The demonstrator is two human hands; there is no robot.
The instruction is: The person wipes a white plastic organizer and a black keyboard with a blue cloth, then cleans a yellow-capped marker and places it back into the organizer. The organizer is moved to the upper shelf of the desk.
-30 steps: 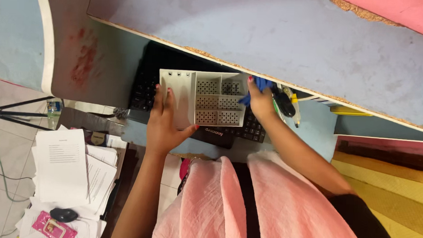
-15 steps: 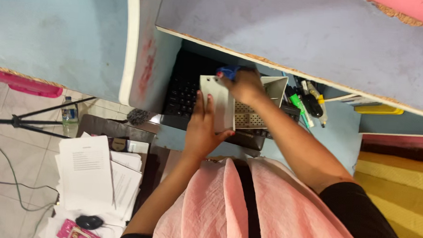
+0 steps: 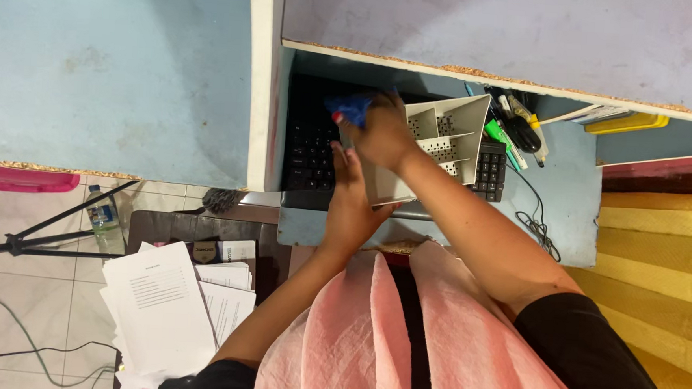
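Tilting as it does above the black keyboard (image 3: 311, 141), the white compartmented organizer (image 3: 443, 140) could slip and drop onto the keys, since the left hand (image 3: 355, 207) grips only its lower side wall, fingers wrapped around the edge. The right hand (image 3: 381, 129), closed on a blue cloth (image 3: 350, 106), presses against the organizer's upper left side, and a harder push there might twist the box out of the other hand's hold. Pens and markers (image 3: 515, 128) lie just beside the organizer on the pale blue bench (image 3: 567, 198), close enough to be knocked, and a dark cable (image 3: 538, 224) trails near them. Overhead, a shelf board (image 3: 489, 32) leaves little room above. Papers (image 3: 163, 303), a water bottle (image 3: 104, 215) and a tripod leg (image 3: 44, 234) sit well apart on the floor.
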